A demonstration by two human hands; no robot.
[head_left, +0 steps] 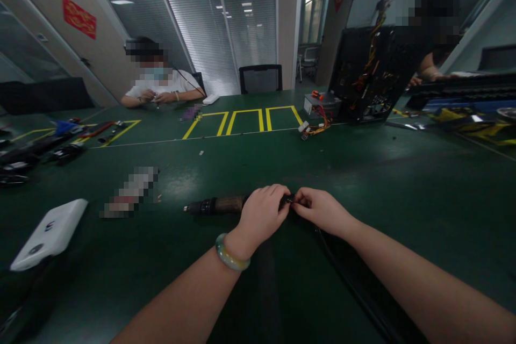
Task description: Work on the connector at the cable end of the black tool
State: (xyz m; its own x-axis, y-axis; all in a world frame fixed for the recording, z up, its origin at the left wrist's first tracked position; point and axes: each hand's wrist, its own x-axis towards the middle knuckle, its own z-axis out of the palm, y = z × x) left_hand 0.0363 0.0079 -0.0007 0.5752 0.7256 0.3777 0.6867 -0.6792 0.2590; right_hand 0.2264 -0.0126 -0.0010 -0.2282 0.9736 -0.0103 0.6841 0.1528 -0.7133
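Observation:
A dark cylindrical tool with a metal tip, like an electric screwdriver, lies sideways on the green table. My left hand is wrapped over its right end, a jade-coloured bangle on the wrist. Close against it, my right hand pinches a small dark part at the tool's end, perhaps a cable connector; the fingers hide most of it. A black cable runs from below the right hand toward the bottom right.
A white device and a blurred-out packet lie left. Dark parts sit far left. An open computer case and power supply stand back right. Two people are across the table.

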